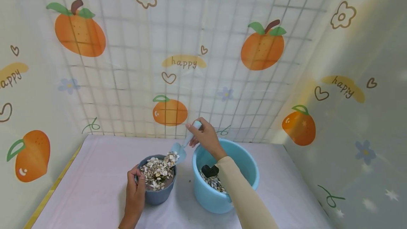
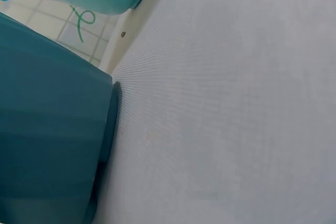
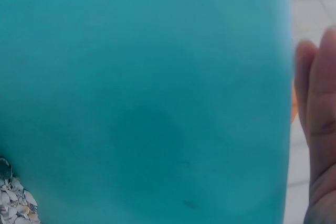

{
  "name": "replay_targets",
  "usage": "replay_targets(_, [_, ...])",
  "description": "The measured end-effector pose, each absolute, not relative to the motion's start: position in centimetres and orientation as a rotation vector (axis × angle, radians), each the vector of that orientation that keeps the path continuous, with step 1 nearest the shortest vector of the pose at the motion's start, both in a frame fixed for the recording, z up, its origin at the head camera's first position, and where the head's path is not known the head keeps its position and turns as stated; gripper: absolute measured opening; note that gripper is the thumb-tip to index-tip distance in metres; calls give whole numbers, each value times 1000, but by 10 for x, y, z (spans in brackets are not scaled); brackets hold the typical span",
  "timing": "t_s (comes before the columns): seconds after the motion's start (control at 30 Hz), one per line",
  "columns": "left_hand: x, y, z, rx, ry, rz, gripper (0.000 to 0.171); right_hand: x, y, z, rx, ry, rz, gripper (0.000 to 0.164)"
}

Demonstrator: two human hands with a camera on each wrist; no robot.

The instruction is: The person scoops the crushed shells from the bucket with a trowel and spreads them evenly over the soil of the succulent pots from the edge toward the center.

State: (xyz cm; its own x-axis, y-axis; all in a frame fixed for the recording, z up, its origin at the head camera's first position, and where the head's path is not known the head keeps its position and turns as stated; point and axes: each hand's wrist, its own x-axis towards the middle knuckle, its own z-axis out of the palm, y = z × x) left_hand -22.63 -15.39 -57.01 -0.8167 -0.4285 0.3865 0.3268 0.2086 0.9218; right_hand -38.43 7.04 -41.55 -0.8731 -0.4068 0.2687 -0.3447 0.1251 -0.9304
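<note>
Backdrop [image 1: 222, 38] printed with oranges rises behind a pale table [image 1: 95, 186]. On the table stands a light-blue bucket [image 1: 206, 197]; the right wrist view fills with its smooth wall, while only the head view gives its whole round rim. Just left of it, apart, sits a grey-blue pot [image 1: 159, 198], whose base against the tabletop shows solely in the left wrist view. The left hand [image 1: 136, 186] grips the pot's near-left rim, thumb and fingers curled about the edge. The right hand [image 1: 206, 137] has its fingers closed round the handle of a pale-blue scoop [image 1: 188, 139], seen in the head view alone, tilted down over the pot's rim. A black heart-shaped piece [image 1: 209, 171] lies in the bucket. Shell bits [image 1: 155, 172] heap inside the pot, cover the scoop's tip and line the bucket's bottom.
</note>
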Motion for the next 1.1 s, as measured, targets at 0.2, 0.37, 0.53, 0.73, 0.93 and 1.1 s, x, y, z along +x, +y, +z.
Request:
replay_targets(0.2, [-219,-147,-554,103,-1875,-1688,13,-384,71,-416,-777,2328,-1896,47])
replay_targets(0.37, [-209,-141,-535,104,-1880,-1692,17,-383,71,-416,-788,2321,-1909,47])
replay_targets(0.53, [-211,-140,-538,102,-1872,-1684,19,-382,71,-416,-801,2325,-1915,45])
replay_targets(0.73, [-227,-143,-566,147,-1881,-1655,23,-380,71,-414,-822,2331,-1923,44])
replay_targets(0.93, [-228,-146,-571,134,-1894,-1642,29,-379,72,-414,-840,2332,-1918,42])
replay_targets(1.1, [-232,-155,-569,63,-1931,-1651,32,-380,72,-415,-849,2336,-1906,40])
